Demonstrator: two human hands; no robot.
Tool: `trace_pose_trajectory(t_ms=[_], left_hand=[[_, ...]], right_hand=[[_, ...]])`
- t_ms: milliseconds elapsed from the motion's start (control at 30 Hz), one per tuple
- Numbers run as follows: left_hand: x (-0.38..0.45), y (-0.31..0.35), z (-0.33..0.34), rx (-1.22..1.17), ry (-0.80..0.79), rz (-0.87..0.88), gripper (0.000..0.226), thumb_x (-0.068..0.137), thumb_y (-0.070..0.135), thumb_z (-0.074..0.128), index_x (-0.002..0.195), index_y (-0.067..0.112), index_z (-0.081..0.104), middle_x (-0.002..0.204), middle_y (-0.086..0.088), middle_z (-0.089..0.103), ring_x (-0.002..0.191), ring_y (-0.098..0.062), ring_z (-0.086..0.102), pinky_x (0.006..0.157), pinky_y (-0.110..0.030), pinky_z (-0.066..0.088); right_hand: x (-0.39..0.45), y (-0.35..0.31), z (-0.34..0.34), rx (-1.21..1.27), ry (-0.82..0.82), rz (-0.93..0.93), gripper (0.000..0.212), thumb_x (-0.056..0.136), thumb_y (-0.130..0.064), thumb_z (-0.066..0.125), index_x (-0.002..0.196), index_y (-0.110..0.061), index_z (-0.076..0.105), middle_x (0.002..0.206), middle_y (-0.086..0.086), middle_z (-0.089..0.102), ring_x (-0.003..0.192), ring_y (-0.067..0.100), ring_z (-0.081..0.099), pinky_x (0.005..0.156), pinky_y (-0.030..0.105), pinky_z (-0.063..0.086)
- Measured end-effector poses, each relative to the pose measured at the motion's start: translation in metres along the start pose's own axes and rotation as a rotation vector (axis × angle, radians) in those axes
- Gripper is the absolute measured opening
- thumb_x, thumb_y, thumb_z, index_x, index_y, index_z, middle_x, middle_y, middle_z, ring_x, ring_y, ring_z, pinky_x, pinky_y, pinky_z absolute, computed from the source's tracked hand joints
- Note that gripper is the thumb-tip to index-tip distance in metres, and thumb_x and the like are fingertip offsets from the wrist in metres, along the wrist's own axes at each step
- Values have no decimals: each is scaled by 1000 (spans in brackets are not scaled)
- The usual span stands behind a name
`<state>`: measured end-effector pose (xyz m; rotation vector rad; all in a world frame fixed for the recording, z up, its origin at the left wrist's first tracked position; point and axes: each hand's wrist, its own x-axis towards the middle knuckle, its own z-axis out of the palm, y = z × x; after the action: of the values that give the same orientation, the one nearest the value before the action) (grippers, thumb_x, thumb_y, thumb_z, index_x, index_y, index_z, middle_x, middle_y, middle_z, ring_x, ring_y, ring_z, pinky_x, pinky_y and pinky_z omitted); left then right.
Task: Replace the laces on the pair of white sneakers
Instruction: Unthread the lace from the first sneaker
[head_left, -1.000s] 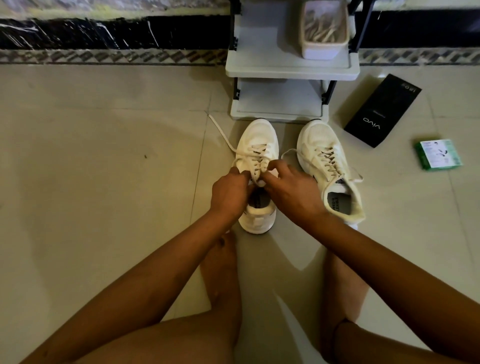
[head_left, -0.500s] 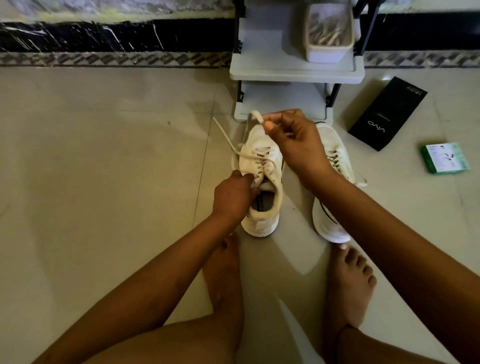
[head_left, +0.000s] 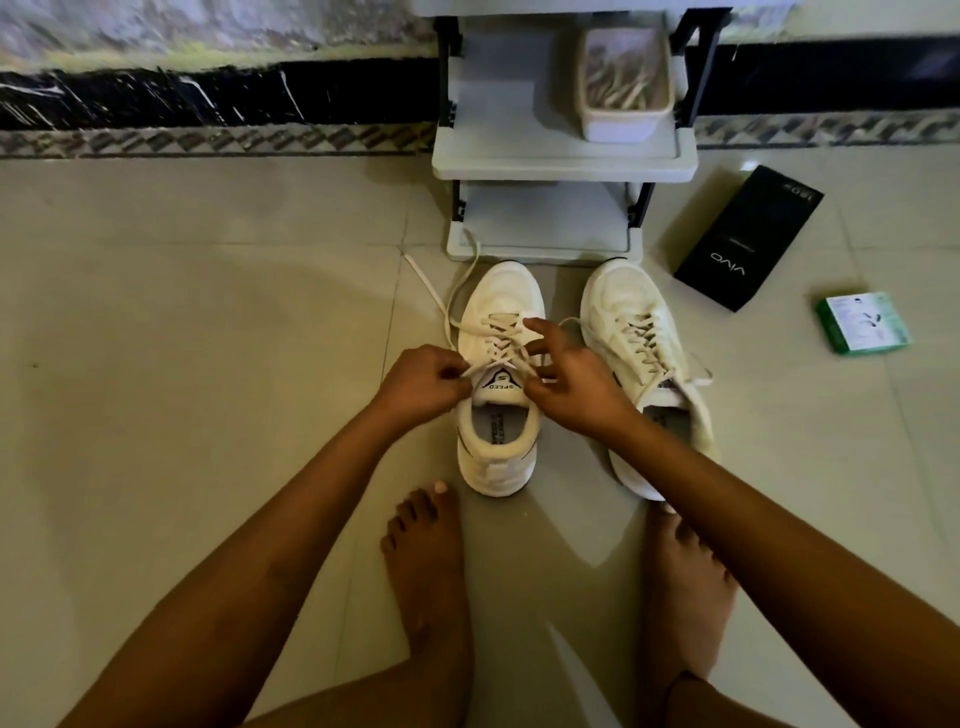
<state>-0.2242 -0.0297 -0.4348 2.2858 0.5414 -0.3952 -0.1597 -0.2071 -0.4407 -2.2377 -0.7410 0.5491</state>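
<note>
I see two white shoes side by side on the floor (head_left: 208, 364). My left hand (head_left: 423, 382) pinches the lace (head_left: 467, 332) of the left shoe (head_left: 498, 374), and my right hand (head_left: 576, 387) pinches it too. The right shoe (head_left: 644, 353) lies just beside it.

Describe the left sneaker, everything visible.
The left sneaker is white, mesh-like on the toe, standing upright on the tiled floor, toe toward the shelf rack. Its tongue reads SPEED. It is laced, with loose lace ends trailing left. The left hand pinches a lace; the right hand works the eyelets.
</note>
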Motion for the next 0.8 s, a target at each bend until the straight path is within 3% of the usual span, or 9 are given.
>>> trace_pose_trajectory(t_ms=[133, 233, 367, 433, 500, 567, 633, 700, 800], left_hand=[[-3, -5, -12, -332, -170, -131, 12, 84, 10, 68, 94, 5, 69, 95, -19, 67, 75, -17, 62, 61, -19, 54], [-7, -9, -13, -320, -206, -141, 28, 78, 22, 75, 101, 7, 67, 99, -11, 69, 79, -12, 64, 58, -18, 52], [-12, -2, -4, -85, 120, 63, 40, 74, 29, 78, 109, 18, 60, 106, 4, 58, 77, -8, 58, 68, -26, 50], [-15, 11, 1, -7, 205, 224, 39, 77, 30, 75, 112, 24, 60, 113, 4, 55, 81, -10, 59, 73, -30, 52], [-14, 20, 10, 282, 223, 308, 36, 83, 30, 67, 118, 25, 58, 122, 2, 51, 94, -16, 59, 76, -31, 51], [-14, 22, 20, 565, 300, 390, 32, 86, 26, 62, 117, 18, 58, 121, -4, 54, 96, -23, 61, 65, -31, 46], [-14, 18, 27, 649, 372, 503, 27, 75, 17, 74, 99, 10, 65, 103, -8, 63, 79, -25, 65, 49, -28, 43], [-12, 12, 31, 621, 480, 583, 23, 68, 13, 79, 87, 9, 67, 95, -7, 65, 77, -23, 64, 47, -26, 45], [-6, 21, 28, 163, 380, 377, 7, 79, 11, 70, 86, 9, 68, 103, -2, 59, 101, -18, 55, 74, -28, 46]], right_hand=[[-6, 3, 1, 181, -21, 26, 57, 88, -10, 59, 140, -11, 36, 130, 13, 55, 112, 29, 60, 94, 42, 51], [-9, 8, 6, -85, 31, -68, 60, 91, -20, 57, 144, -8, 30, 141, 16, 43, 125, 30, 48, 104, 42, 41], [-11, 10, 16, -403, -6, -178, 69, 97, -36, 45, 151, -13, 8, 158, 7, 11, 145, 21, 12, 116, 33, 7], [-12, 15, 21, -407, -95, -148, 70, 96, -47, 34, 151, -12, 5, 159, 7, 7, 146, 19, 6, 118, 34, 4], [-14, 19, 26, -333, -121, -102, 77, 89, -57, 15, 150, -11, 6, 158, 7, 7, 146, 18, 6, 118, 31, 4], [-17, 20, 28, -326, -110, -80, 78, 87, -57, 9, 150, -11, 6, 158, 7, 7, 146, 17, 7, 115, 27, 2], [-19, 19, 28, -331, -109, -57, 73, 89, -51, 15, 150, -12, 4, 159, 7, 6, 146, 16, 6, 115, 25, 1], [-18, 19, 29, -337, -104, -47, 73, 89, -51, 13, 150, -12, 4, 159, 7, 6, 146, 16, 6, 114, 25, 1], [-18, 20, 32, -362, -102, -48, 76, 89, -55, 8, 150, -11, 2, 159, 8, 5, 146, 17, 5, 114, 25, 0]])
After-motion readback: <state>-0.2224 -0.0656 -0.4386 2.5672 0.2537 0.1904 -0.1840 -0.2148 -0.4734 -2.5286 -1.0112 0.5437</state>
